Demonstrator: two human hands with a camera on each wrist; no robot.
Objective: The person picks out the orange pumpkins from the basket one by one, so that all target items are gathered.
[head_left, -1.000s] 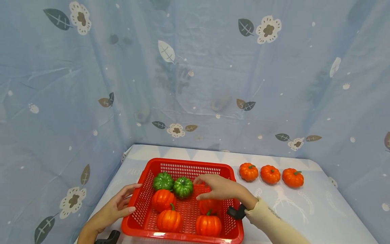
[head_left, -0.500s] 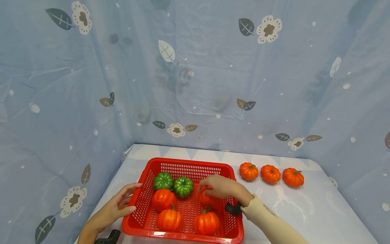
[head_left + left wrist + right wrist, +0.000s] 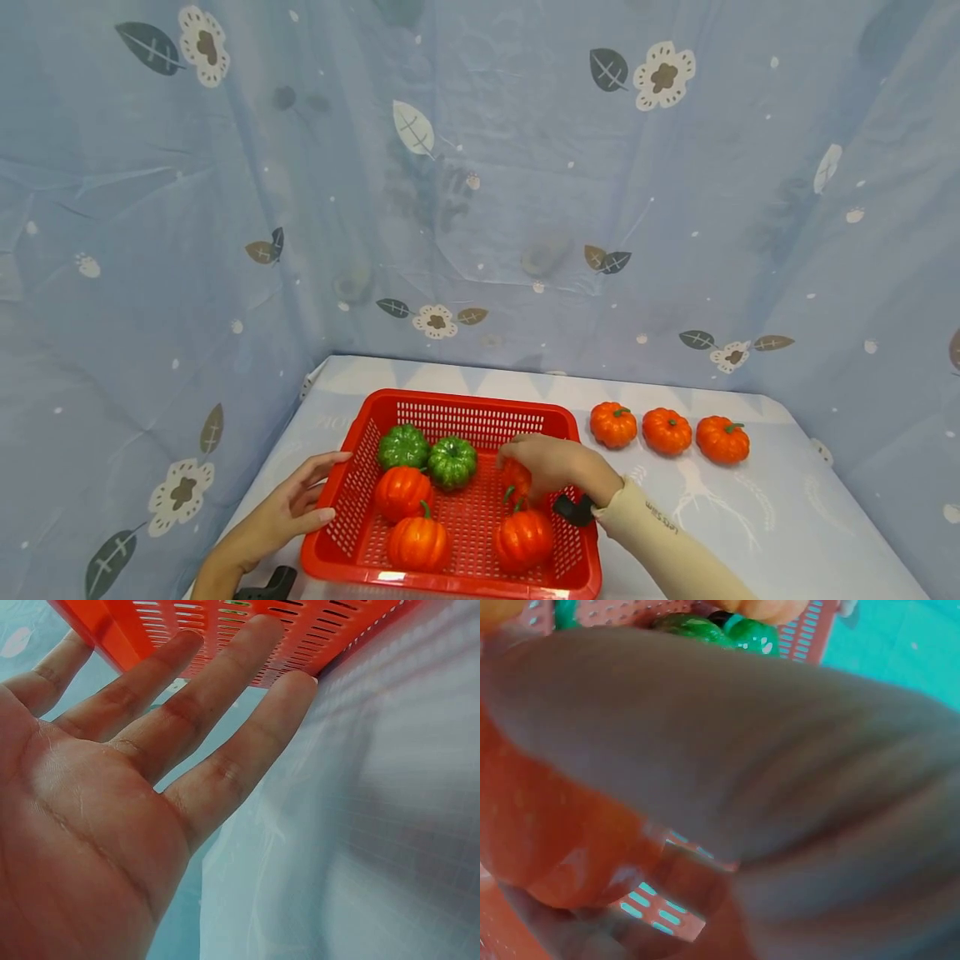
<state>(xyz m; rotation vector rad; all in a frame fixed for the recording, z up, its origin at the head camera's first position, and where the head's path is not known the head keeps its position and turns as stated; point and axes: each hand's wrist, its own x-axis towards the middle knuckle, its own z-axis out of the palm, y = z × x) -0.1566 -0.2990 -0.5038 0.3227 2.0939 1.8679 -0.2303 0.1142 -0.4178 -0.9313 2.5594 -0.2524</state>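
A red perforated basket [image 3: 472, 399] holds small toy pumpkins, orange and green. My right hand [image 3: 551, 464] reaches into its right side and grips an orange pumpkin [image 3: 515, 477], partly hidden under the fingers. Close up in the right wrist view, thumb and fingers lie round this orange pumpkin [image 3: 562, 832]. Just in front of it sits another orange pumpkin [image 3: 523, 540]. On the basket's left, my left hand [image 3: 281, 508] touches the outer wall; its fingers are extended against the slotted side [image 3: 225, 634] in the left wrist view.
Two green pumpkins [image 3: 453, 462] and two orange pumpkins [image 3: 418, 544] occupy the basket's left half. Three more orange pumpkins [image 3: 667, 432] stand in a row on the white-covered table [image 3: 757, 533], right of the basket. A patterned blue curtain [image 3: 480, 208] surrounds the table.
My right hand has lowered over the orange pumpkin and its fingers have closed round it. The front right pumpkin has shifted slightly. My left hand stays on the basket's side.
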